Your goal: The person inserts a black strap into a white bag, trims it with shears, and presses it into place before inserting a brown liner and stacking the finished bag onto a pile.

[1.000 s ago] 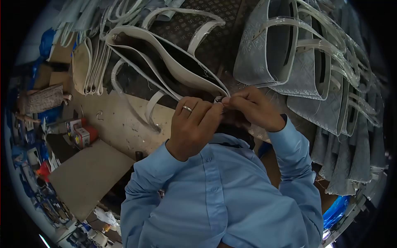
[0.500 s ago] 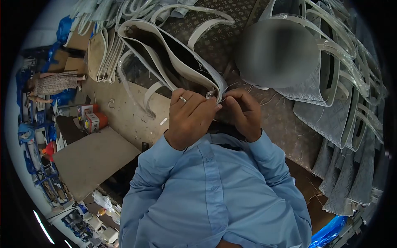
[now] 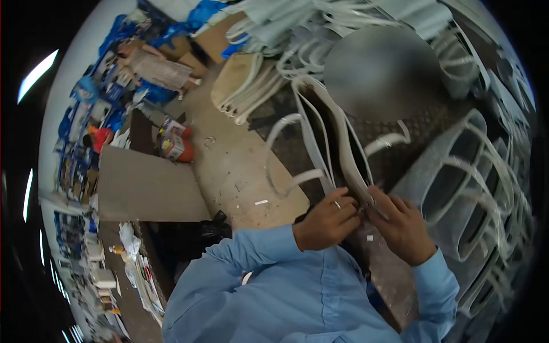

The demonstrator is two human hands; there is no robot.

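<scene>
A light grey handbag point(image 3: 346, 153) with cream edging stands mouth up before me, its dark inside showing in divided sections. Clear wrapping covers its pale handles point(image 3: 284, 127). My left hand point(image 3: 327, 222), with a ring on one finger, is closed on the bag's near end. On the other side of that same end, my right hand point(image 3: 400, 226) pinches the rim between thumb and fingers. Some fingertips are hidden behind the bag's corner and blurred.
More grey bags point(image 3: 457, 171) with wrapped handles crowd the right side. Beige bag pieces point(image 3: 243, 86) lie stacked ahead. To the left are a cardboard sheet point(image 3: 151, 186), an orange-and-white box point(image 3: 176, 143) and a person in a patterned garment point(image 3: 157, 71).
My view has turned, so the bag and hands appear further right and lower. My right hand has gone from pinching near the bag's corner, by loose threads, to gripping its rim.
</scene>
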